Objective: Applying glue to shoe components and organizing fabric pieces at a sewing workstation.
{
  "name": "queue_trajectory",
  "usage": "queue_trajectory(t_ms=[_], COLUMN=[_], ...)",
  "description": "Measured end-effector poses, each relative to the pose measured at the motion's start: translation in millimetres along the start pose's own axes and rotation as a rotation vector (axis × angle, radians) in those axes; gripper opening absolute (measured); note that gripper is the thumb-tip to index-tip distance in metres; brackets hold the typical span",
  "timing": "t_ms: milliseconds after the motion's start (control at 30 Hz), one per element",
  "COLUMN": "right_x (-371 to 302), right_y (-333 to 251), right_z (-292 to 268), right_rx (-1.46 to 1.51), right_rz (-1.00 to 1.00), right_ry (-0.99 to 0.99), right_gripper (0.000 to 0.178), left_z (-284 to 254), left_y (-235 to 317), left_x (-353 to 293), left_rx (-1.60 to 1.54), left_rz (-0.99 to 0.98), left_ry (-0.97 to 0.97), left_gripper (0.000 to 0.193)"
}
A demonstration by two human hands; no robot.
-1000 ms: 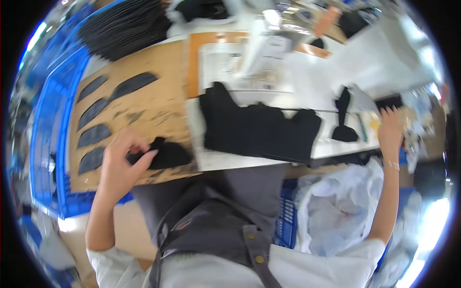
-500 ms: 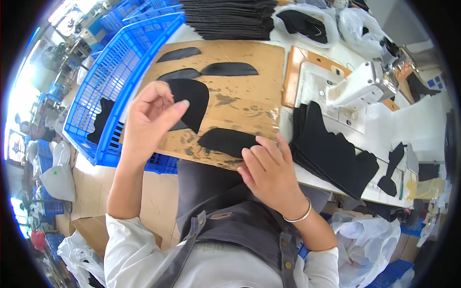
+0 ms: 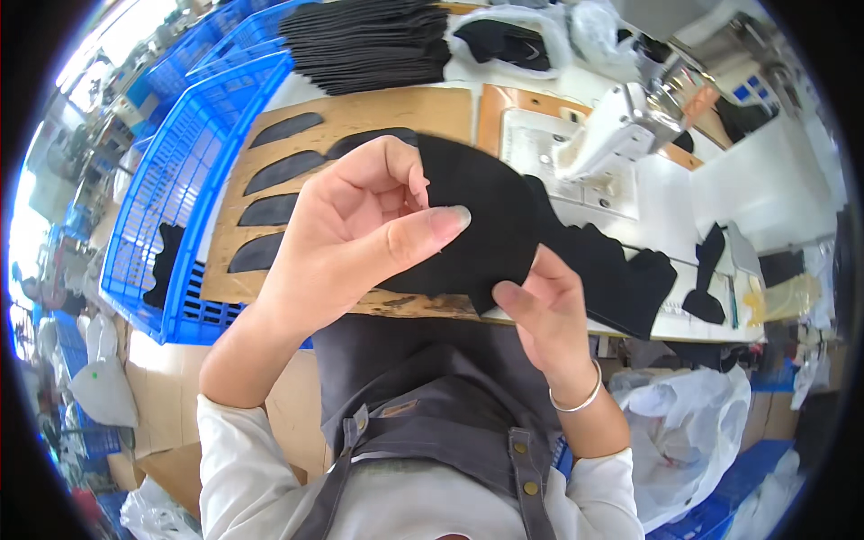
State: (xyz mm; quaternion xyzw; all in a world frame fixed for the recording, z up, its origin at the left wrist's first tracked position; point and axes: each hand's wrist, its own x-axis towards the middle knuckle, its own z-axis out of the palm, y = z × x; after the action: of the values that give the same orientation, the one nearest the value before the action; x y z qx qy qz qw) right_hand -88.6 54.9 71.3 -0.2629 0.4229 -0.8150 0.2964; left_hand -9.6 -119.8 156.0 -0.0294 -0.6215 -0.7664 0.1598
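Observation:
A dark, round-edged black fabric piece [image 3: 486,198] is held up close above the work surface, between both hands. My left hand [image 3: 360,225] is closed on its left side, thumb and fingers pinching. At its lower right edge, my right hand [image 3: 553,310] pinches the cloth between thumb and fingers. Behind them a brown board [image 3: 405,103] carries several small curved black pieces [image 3: 283,171] in a column at its left; another curved piece [image 3: 373,141] shows partly above my left hand. The raised fabric hides much of the board.
A blue plastic basket [image 3: 171,189] stands against the board's left. To the right are a white sewing machine [image 3: 616,130] and a pile of black cut pieces [image 3: 621,279]. Stacked black fabric [image 3: 360,45] and a plastic bag of black pieces [image 3: 504,40] lie at the back.
My left hand has come up and right with its black piece, which looks larger now. My right hand has left the curved piece on the board and grips the held fabric's edge. The view has shifted.

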Motion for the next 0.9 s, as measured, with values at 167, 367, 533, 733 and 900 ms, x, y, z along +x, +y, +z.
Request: queue_trajectory(t_ms=[167,367,533,733,900], right_x=[-28.3,-31.2,-22.8,-2.9,6.8], right_y=[-68.3,-140.5,-138.1,-153.8,-162.4], right_z=[-35.1,-59.7,-56.9,-37.9,-61.6], right_rx=[-0.633,-0.727,-1.062,-1.578,-1.335], right_rz=[-0.32,0.084,0.272,0.445,0.7], right_ry=[0.088,-0.128,-0.008,-0.128,-0.17], right_gripper=[0.018,0.015,0.014,0.02,0.019], left_z=[1.3,24.7,66.6,73.2,57.1], left_y=[-31.0,-44.4,-62.6,-85.9,-91.1], left_x=[24.6,56.8,53.7,57.4,69.7], left_rx=[0.65,0.685,0.55,0.611,0.63], left_rz=[0.383,0.317,-0.279,-0.096,-0.183], left_ry=[0.128,-0.487,-0.745,-0.52,-0.541], left_gripper=[0.03,0.063,0.082,0.041,0.021])
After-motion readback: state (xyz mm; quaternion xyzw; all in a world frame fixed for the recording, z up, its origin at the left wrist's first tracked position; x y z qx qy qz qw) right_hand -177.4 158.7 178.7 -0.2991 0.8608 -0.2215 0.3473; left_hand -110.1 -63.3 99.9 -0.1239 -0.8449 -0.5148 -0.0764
